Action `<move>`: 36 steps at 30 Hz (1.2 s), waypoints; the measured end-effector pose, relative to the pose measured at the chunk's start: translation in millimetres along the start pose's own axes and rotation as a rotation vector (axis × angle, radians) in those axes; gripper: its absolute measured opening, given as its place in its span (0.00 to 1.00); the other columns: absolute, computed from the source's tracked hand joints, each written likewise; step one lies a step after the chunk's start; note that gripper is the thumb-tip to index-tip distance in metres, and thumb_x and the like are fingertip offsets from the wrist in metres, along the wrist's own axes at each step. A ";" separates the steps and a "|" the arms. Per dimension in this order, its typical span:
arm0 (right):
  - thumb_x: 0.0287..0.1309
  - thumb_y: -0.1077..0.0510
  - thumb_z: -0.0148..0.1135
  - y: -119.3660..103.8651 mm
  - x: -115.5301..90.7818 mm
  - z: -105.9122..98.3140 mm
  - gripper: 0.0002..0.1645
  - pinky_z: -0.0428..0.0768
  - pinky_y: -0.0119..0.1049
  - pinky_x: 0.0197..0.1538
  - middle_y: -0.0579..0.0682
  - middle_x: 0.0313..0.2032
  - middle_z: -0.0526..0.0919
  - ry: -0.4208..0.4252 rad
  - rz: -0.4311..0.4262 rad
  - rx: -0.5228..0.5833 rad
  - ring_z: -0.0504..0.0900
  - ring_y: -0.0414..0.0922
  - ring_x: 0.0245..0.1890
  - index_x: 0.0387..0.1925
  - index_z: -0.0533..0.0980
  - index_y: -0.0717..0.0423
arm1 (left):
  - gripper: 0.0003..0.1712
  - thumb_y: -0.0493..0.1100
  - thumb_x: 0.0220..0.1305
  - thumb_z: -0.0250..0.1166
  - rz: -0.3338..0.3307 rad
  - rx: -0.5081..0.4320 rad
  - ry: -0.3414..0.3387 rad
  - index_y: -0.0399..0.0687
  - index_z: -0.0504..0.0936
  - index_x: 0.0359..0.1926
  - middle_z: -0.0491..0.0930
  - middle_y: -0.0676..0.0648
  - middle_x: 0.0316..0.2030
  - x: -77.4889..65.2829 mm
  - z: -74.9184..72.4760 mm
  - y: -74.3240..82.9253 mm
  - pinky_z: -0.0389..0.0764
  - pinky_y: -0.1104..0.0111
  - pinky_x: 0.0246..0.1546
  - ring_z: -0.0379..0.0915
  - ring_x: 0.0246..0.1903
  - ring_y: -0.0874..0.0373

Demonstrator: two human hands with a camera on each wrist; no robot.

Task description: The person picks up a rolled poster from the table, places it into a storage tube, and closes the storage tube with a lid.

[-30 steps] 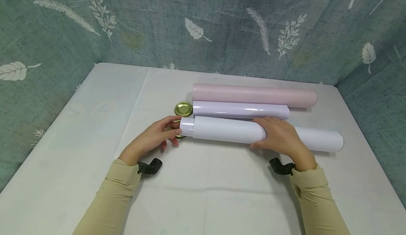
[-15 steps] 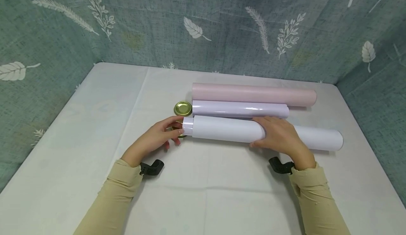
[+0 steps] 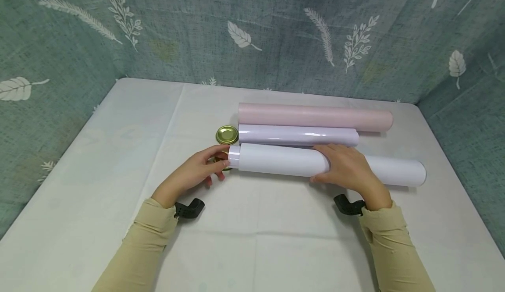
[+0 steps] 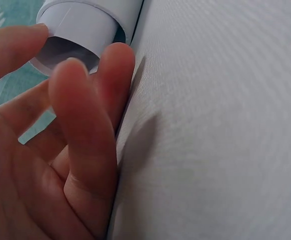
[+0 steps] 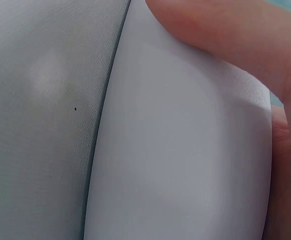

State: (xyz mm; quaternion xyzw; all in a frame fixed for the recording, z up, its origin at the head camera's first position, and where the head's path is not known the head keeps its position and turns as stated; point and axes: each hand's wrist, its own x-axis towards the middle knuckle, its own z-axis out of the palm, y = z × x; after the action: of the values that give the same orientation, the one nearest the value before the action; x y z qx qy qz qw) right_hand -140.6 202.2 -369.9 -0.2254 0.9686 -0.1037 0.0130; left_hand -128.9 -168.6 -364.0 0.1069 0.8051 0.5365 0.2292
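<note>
A long white tube point(image 3: 282, 160) lies crosswise in front of me. From its left end sticks out the short end of a narrower, glossy white roll point(image 3: 234, 156). My left hand point(image 3: 193, 169) pinches that end between thumb and fingers. In the left wrist view the roll point(image 4: 80, 27) is hollow and sits inside the wider tube, with the thumb at its rim and two fingers raised apart from it. My right hand point(image 3: 347, 167) grips the tube right of its middle from above. The right wrist view has the thumb point(image 5: 225, 40) lying across the smooth tube point(image 5: 180, 150).
Behind the white tube lie a glossy lilac roll point(image 3: 296, 134) and a longer pink tube point(image 3: 315, 117), roughly parallel. A gold lid point(image 3: 226, 134) lies by their left ends. A second gold lid point(image 3: 217, 159) is mostly hidden behind my left hand. A leaf-patterned curtain point(image 3: 276, 33) surrounds the table.
My left hand has moved slightly right, and the glossy roll has slid further into the white tube, so less of it sticks out. My right hand keeps its grip in place.
</note>
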 end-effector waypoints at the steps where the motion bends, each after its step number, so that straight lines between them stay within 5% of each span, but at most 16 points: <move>1: 0.28 0.28 0.67 0.1 0.1 0.1 0.52 0.66 0.50 0.48 0.50 0.52 0.73 -0.001 0.001 0.000 0.70 0.51 0.51 0.58 0.66 0.46 | 0.28 0.49 0.62 0.57 -0.001 0.003 0.000 0.55 0.61 0.62 0.68 0.45 0.48 0.0 0.1 0.1 0.75 0.59 0.23 0.74 0.34 0.44; 14: 0.28 0.28 0.67 1.1 -0.5 0.2 0.52 0.66 0.50 0.48 0.49 0.52 0.73 -0.003 0.006 0.002 0.70 0.51 0.51 0.58 0.66 0.45 | 0.30 0.57 0.57 0.60 0.025 -0.012 0.026 0.62 0.63 0.60 0.70 0.48 0.46 16.7 2.9 -26.3 0.75 0.60 0.20 0.75 0.31 0.50; 23: 0.27 0.28 0.67 0.1 1.8 1.2 0.51 0.67 0.49 0.48 0.47 0.52 0.73 0.015 0.016 -0.005 0.71 0.49 0.50 0.57 0.67 0.43 | 0.26 0.54 0.57 0.60 0.091 -0.027 0.065 0.65 0.65 0.57 0.72 0.49 0.47 16.3 6.2 -24.3 0.70 0.61 0.13 0.73 0.24 0.48; 36: 0.28 0.29 0.67 -0.3 0.0 -1.7 0.52 0.66 0.51 0.48 0.50 0.52 0.73 0.003 0.003 0.006 0.70 0.51 0.51 0.58 0.66 0.46 | 0.23 0.54 0.56 0.61 0.053 -0.028 0.065 0.61 0.70 0.53 0.76 0.48 0.42 18.8 11.0 -23.7 0.71 0.63 0.16 0.74 0.25 0.49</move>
State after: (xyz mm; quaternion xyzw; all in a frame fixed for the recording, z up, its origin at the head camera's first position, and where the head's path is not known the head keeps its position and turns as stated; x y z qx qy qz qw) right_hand -140.5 202.3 -368.1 -0.2236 0.9687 -0.1069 0.0125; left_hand -138.2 -161.2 -393.9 0.1076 0.8013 0.5570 0.1902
